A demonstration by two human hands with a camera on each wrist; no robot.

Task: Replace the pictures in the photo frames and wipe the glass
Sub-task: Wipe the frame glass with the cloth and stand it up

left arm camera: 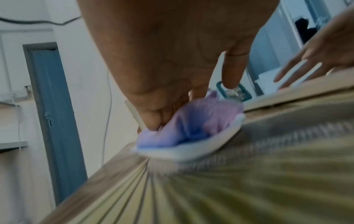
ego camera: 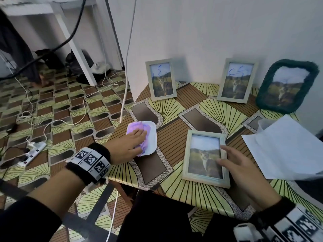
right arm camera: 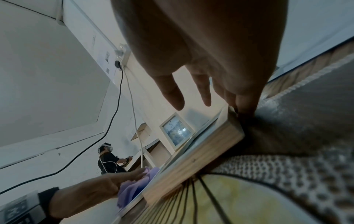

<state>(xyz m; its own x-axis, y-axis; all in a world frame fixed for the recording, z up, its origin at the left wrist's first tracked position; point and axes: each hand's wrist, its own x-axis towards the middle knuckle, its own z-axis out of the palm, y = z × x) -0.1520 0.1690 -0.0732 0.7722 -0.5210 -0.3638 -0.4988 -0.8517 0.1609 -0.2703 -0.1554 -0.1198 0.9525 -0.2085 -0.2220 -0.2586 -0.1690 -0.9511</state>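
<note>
A pale wooden photo frame (ego camera: 202,154) with a cat picture lies flat on the patterned table (ego camera: 174,112). My right hand (ego camera: 225,154) rests on its right edge with fingers straight and spread; the right wrist view shows those fingertips (right arm camera: 205,100) over the frame's side (right arm camera: 195,163). My left hand (ego camera: 138,138) reaches into a white dish (ego camera: 152,144) at the table's left edge. There its fingers pinch a bunched purple cloth (left arm camera: 191,121). Two more wooden frames (ego camera: 161,79) (ego camera: 236,80) lean on the wall, blue scribbles on their glass.
A frame wrapped in green yarn (ego camera: 286,86) leans at the back right. White paper sheets (ego camera: 286,147) lie right of my right hand. Cables and a power strip (ego camera: 33,151) cover the floor to the left. Another person (right arm camera: 107,159) stands far off.
</note>
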